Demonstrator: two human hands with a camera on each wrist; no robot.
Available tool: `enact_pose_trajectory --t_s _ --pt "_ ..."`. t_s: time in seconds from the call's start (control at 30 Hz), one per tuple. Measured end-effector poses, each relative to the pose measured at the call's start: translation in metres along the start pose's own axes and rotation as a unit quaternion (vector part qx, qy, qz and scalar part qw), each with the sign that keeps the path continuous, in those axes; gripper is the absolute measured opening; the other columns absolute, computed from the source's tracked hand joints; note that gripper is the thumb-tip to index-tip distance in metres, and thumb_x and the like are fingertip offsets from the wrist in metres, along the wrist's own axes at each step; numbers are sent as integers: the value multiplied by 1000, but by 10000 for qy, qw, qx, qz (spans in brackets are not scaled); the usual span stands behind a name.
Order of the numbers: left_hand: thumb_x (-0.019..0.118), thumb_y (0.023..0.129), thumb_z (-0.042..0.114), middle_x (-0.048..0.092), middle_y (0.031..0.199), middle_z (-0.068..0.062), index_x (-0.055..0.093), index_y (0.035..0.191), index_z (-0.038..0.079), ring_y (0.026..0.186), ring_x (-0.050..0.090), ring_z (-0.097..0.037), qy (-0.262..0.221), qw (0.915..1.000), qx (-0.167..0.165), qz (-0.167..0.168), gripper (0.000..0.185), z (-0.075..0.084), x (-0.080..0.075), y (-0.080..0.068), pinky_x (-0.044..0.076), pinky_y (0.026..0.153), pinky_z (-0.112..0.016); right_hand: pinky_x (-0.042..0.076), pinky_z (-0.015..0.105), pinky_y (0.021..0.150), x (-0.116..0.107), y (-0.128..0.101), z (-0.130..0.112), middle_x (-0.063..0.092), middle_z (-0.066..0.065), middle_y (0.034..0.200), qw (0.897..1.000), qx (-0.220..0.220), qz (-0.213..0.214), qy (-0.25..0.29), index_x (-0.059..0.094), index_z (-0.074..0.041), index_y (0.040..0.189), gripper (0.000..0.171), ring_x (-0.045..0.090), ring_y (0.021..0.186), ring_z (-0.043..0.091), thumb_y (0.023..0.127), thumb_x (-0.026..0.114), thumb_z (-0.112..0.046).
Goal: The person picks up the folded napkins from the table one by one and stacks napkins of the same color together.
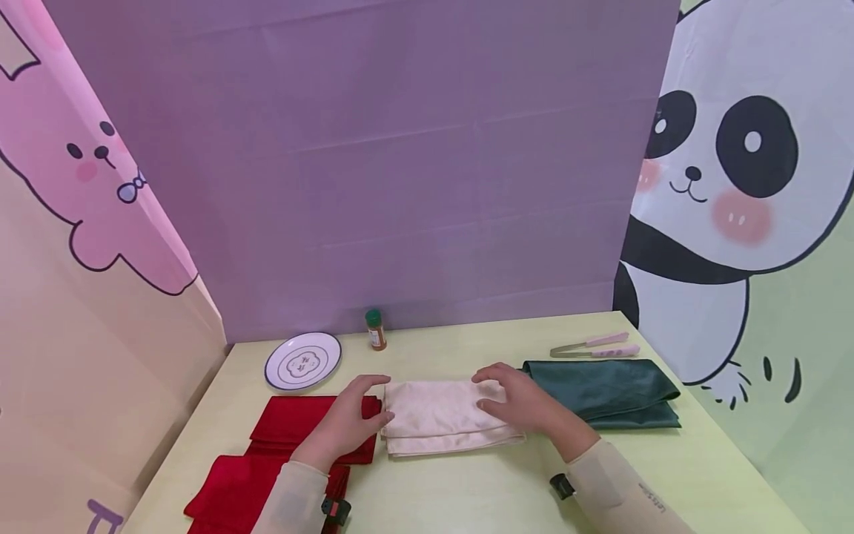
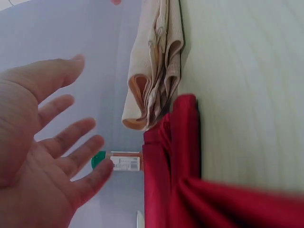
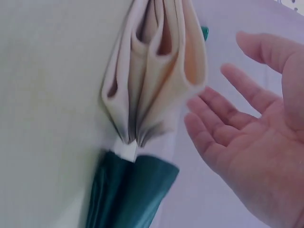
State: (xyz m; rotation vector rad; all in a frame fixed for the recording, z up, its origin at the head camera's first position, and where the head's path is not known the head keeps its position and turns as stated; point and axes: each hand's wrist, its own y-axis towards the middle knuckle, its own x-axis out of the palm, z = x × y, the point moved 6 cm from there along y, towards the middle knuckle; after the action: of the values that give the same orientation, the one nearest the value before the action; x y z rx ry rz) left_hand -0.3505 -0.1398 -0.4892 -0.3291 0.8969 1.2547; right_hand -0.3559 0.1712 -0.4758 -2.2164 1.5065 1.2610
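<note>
A folded cream cloth [image 1: 440, 411] lies flat in the middle of the table, its stacked layers seen edge-on in the left wrist view and the right wrist view. My left hand [image 1: 350, 419] hovers by its left end, fingers apart and slightly bent, with nothing in them. At the other end my right hand [image 1: 517, 400] hangs just above the cloth, fingers spread and holding nothing. Both wrist views show a gap between each hand and the cloth. Beneath my left hand lies a folded red cloth [image 1: 287, 423]; a folded dark green cloth [image 1: 600, 393] lies right of my right hand.
A second red cloth [image 1: 233, 482] lies at the front left. Along the back stand a white plate [image 1: 303, 361] with a dark rim and a spice bottle [image 1: 376, 331] with a green cap. Tongs with pink handles [image 1: 594, 345] lie behind the green cloth. A purple backdrop [image 1: 414, 170] closes off the rear.
</note>
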Motion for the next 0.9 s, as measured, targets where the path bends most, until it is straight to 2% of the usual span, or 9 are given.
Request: enact_pose_trajectory --t_s 0.13,0.37,0.5,0.7,0.9 --pt "83 93 21 53 149 1 55 147 24 140 49 -26 -55 9997 -11 245 61 0 -11 -7 47 111 -50 49 57 104 6 4 -6 65 7 129 9996 47 223 191 68 -6 129 34 61 124 37 97 75 -16" --pt "82 93 20 57 145 7 59 144 26 137 52 -21 -223 9987 0 462 57 -4 -31 -22 49 110 -50 51 57 101 16 10 -20 69 8 123 9984 124 463 295 70 -10 123 27 65 119 33 97 75 -14" --pt "82 92 16 60 140 8 60 142 27 132 56 -23 -393 9971 111 639 55 -7 -40 -31 50 108 -54 51 57 100 21 13 -27 69 10 123 9979 167 501 371 70 -8 121 25 66 117 33 97 75 -13" --pt "83 91 8 63 135 7 64 138 21 126 60 -30 -560 9944 232 862 52 -14 -50 -47 50 105 -59 51 56 100 34 16 -35 70 11 122 9978 254 430 437 70 -12 119 23 67 115 30 97 75 -16" --pt "81 91 7 64 135 6 66 135 19 122 61 -26 -416 9919 287 1164 48 -19 -66 -61 52 102 -57 51 55 100 45 19 -44 70 9 117 9972 179 419 589 69 -14 116 20 68 112 32 96 76 -14"
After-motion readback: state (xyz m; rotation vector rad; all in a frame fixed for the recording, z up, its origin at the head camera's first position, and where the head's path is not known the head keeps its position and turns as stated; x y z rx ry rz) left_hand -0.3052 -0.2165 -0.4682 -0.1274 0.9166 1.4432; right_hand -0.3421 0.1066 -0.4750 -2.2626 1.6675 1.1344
